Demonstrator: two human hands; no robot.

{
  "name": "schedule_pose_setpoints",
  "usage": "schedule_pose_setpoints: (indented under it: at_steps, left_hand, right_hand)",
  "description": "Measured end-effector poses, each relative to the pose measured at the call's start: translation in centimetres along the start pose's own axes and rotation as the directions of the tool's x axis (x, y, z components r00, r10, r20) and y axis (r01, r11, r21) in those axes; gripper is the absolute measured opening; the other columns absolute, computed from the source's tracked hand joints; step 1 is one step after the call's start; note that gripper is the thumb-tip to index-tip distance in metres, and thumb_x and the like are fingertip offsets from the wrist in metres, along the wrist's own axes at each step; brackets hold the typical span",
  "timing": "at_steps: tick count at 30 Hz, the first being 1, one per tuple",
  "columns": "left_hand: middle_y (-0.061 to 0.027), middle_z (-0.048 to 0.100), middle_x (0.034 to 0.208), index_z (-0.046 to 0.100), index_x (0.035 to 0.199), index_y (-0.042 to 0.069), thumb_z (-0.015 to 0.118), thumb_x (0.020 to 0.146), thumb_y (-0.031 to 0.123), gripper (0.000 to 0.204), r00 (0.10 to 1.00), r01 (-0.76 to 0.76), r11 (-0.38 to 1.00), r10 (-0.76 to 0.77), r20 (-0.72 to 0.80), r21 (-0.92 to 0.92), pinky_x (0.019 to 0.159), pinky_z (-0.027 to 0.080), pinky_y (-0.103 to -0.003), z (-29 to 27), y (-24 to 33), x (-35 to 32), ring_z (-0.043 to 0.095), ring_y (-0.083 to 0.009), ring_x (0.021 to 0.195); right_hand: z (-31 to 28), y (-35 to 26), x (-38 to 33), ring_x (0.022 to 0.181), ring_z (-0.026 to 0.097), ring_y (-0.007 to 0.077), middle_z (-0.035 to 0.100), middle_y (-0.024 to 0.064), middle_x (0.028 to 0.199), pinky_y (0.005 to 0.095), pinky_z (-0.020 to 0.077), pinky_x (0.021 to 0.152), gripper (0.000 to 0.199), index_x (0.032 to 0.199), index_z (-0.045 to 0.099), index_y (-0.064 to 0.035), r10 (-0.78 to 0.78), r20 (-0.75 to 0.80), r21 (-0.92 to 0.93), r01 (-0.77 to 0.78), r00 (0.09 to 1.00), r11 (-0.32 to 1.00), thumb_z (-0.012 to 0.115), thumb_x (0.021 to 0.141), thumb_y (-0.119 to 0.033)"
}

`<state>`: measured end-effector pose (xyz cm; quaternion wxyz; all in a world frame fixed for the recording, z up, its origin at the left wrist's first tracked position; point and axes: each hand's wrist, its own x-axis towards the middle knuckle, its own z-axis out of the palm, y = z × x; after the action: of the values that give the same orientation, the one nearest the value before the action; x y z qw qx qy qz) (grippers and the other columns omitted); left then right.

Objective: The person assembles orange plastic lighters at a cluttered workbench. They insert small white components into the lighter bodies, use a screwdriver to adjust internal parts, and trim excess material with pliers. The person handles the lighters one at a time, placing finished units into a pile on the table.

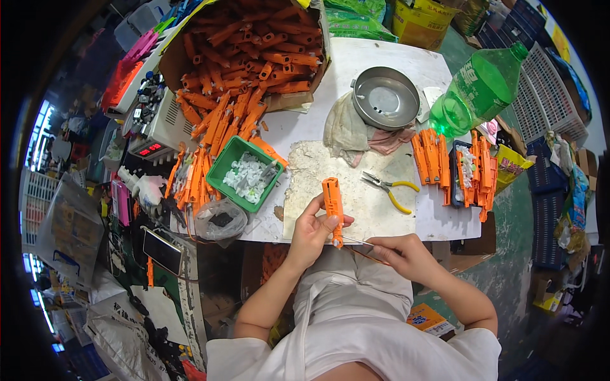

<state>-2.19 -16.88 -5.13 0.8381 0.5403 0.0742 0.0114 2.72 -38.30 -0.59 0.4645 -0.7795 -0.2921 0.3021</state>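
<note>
Near the table's front edge my left hand (314, 233) is closed round an orange plastic housing (333, 202), a long narrow piece held upright with slots in its side. My right hand (401, 255) pinches a slim tool with a thin metal shaft (357, 240), whose tip reaches the housing's lower end. A dark thin strand or second prong shows below the shaft; I cannot tell which. Just beyond the hands lie pliers (389, 188) with yellow handles, jaws slightly apart. Left of them a green bin (239, 198) holds small white plastic parts.
A large box (323, 38) overflows with orange housings at the back left. A metal bowl (386, 98) stands on a cloth (346, 132). A green bottle (478, 89) leans at the right, behind stacked orange housings (432, 159). A clear bag (220, 220) lies at the front-left edge.
</note>
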Motion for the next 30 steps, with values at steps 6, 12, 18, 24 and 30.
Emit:
schedule_pose_setpoints:
  at_steps: [6, 12, 18, 24, 30]
  left_hand:
    - [-0.0115, 0.061, 0.097, 0.033, 0.132, -0.003, 0.054, 0.094, 0.016, 0.048, 0.999, 0.036, 0.999, -0.036, 0.026, 0.011, 0.08, 0.052, -0.031, 0.7, -0.4, -0.5, 0.063, -0.0184, 0.09]
    - [-0.011, 0.06, 0.096, 0.035, 0.131, -0.002, 0.051, 0.095, 0.013, 0.042, 0.993, 0.0, 1.0, 0.001, -0.121, 0.007, 0.082, 0.052, -0.032, 0.4, -1.2, -0.2, 0.064, -0.0187, 0.089]
    - [-0.0127, 0.057, 0.107, 0.037, 0.129, -0.001, 0.05, 0.095, 0.01, 0.037, 0.969, -0.159, 0.953, 0.1, -0.226, -0.256, 0.088, 0.05, -0.035, 0.1, -2.5, 1.1, 0.062, -0.0218, 0.095]
    - [-0.0113, 0.053, 0.118, 0.037, 0.131, 0.001, 0.052, 0.094, 0.009, 0.041, 0.955, -0.217, 0.893, 0.111, -0.273, -0.394, 0.1, 0.042, -0.038, 0.4, -3.2, 1.3, 0.054, -0.0229, 0.11]
    - [-0.0115, 0.045, 0.132, 0.031, 0.139, 0.001, 0.054, 0.092, 0.005, 0.052, 0.952, -0.211, 0.896, 0.097, -0.292, -0.39, 0.104, 0.036, -0.033, 0.7, -3.8, 0.5, 0.045, -0.0188, 0.121]
  right_hand:
    - [-1.6, 0.5, 1.0, 0.05, 0.055, 0.0143, 0.059, 0.0112, 0.061, 0.0286, 0.044, 0.048, 0.023, 0.107, 0.066, -0.0023, 0.181, 0.161, 0.279, -0.221, 0.97, 0.935, 0.059, 0.088, -0.014]
    - [0.5, -1.0, -0.6, 0.051, 0.058, 0.0223, 0.056, 0.007, 0.065, 0.0335, 0.0465, 0.046, 0.037, 0.114, 0.058, -0.0055, -0.352, 0.103, -0.702, 0.319, 0.93, 0.637, 0.06, 0.077, -0.008]
    - [-2.9, 1.9, 4.1, 0.059, 0.057, 0.0228, 0.056, 0.0058, 0.07, 0.035, 0.0445, 0.05, 0.03, 0.111, 0.061, -0.0116, -0.468, -0.217, -0.708, 0.193, 0.857, 0.68, 0.062, 0.081, -0.012]
    - [-3.5, 3.2, 9.6, 0.09, 0.052, 0.0269, 0.06, 0.007, 0.088, 0.0396, 0.0402, 0.085, 0.031, 0.112, 0.062, -0.0122, -0.503, -0.363, -0.658, 0.166, 0.785, 0.734, 0.065, 0.083, -0.021]
    - [2.9, 0.8, 8.5, 0.095, 0.056, 0.0264, 0.063, 0.0103, 0.098, 0.0354, 0.0412, 0.088, 0.039, 0.115, 0.061, -0.0074, -0.315, -0.24, -0.196, 0.272, 0.918, 0.942, 0.07, 0.078, -0.016]
